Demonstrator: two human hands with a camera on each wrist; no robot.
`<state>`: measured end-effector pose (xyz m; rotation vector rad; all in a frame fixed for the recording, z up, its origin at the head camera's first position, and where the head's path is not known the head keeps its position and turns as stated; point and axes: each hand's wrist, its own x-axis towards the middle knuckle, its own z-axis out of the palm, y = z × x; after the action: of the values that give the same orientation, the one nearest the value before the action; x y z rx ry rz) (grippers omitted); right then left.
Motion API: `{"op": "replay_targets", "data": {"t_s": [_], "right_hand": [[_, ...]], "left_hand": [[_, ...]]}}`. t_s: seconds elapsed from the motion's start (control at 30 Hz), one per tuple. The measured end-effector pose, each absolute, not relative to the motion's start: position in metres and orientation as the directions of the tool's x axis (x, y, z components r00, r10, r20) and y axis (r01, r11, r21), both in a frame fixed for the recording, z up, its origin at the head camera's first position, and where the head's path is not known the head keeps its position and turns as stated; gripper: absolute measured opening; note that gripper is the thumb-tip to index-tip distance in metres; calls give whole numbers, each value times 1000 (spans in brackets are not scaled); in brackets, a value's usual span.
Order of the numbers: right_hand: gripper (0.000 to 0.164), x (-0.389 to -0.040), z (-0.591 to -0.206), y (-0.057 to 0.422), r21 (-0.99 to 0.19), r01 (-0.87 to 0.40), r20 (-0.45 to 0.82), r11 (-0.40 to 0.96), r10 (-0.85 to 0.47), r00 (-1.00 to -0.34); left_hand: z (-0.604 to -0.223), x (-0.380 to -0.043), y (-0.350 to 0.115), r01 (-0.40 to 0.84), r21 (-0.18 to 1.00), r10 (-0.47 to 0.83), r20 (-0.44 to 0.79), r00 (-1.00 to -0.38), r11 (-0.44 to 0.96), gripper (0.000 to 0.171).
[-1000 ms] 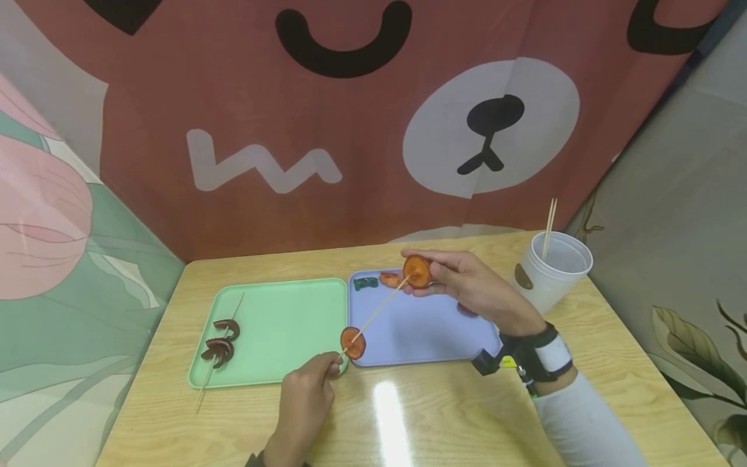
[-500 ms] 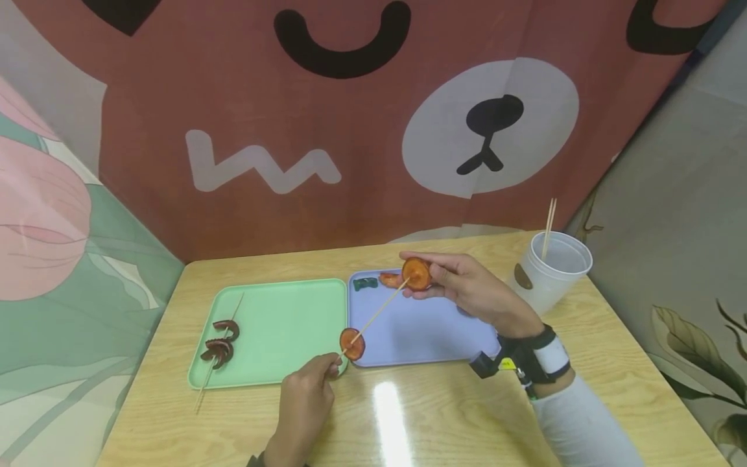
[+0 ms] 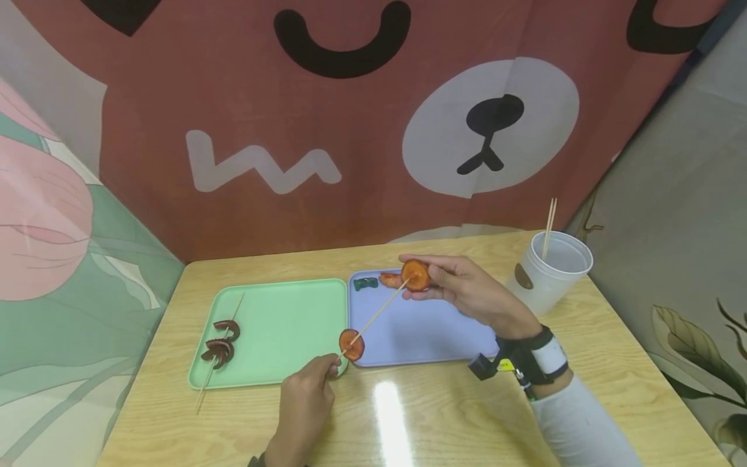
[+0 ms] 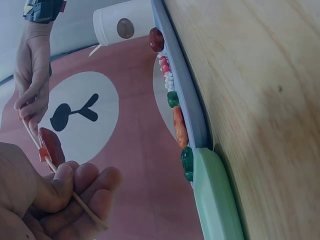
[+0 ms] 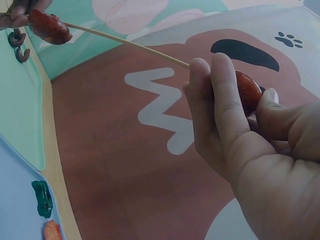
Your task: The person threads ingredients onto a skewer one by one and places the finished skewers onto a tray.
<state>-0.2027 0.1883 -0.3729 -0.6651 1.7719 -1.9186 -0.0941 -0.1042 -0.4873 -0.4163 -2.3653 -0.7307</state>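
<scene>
A thin wooden skewer [image 3: 380, 312] slants up and right over the purple tray's left part. My left hand [image 3: 306, 397] pinches its lower end between thumb and finger. Just above those fingers, a round, glossy orange-brown food piece [image 3: 351, 345] is threaded on the stick. At the upper end, my right hand [image 3: 469, 285] grips a second round orange-brown piece [image 5: 248, 90] between thumb and fingers. The skewer's tip meets the middle of that piece; whether it passes through, I cannot tell. In the left wrist view, the skewer's blunt end [image 4: 92, 212] sticks out past my left fingers.
On the green tray [image 3: 292, 324] lies a skewer with dark brown curled pieces [image 3: 218, 351]. The purple tray [image 3: 408, 340] holds a green piece [image 3: 366, 283], an orange piece [image 3: 390, 279] and others. A white cup [image 3: 539, 279] with skewers [image 3: 550, 227] stands right.
My right hand has lowered very slightly, along with the upper round piece. The lower piece has shifted a touch too; my left hand keeps its place on the skewer.
</scene>
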Motion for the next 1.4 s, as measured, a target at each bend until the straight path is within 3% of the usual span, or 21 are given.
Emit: {"op": "replay_targets", "data": {"t_s": [0.3, 0.7, 1.4], "right_hand": [[51, -205, -375, 187, -997, -8, 58, -83, -615, -786], [48, -206, -376, 192, -976, 92, 56, -199, -630, -774], [50, -205, -375, 187, -990, 60, 32, -130, -611, -791]], "left_hand": [[-486, -93, -104, 429, 403, 103, 620, -777, 808, 32], [-482, -94, -104, 417, 384, 107, 618, -779, 824, 41], [-485, -93, -106, 411, 350, 112, 632, -767, 842, 41]]}}
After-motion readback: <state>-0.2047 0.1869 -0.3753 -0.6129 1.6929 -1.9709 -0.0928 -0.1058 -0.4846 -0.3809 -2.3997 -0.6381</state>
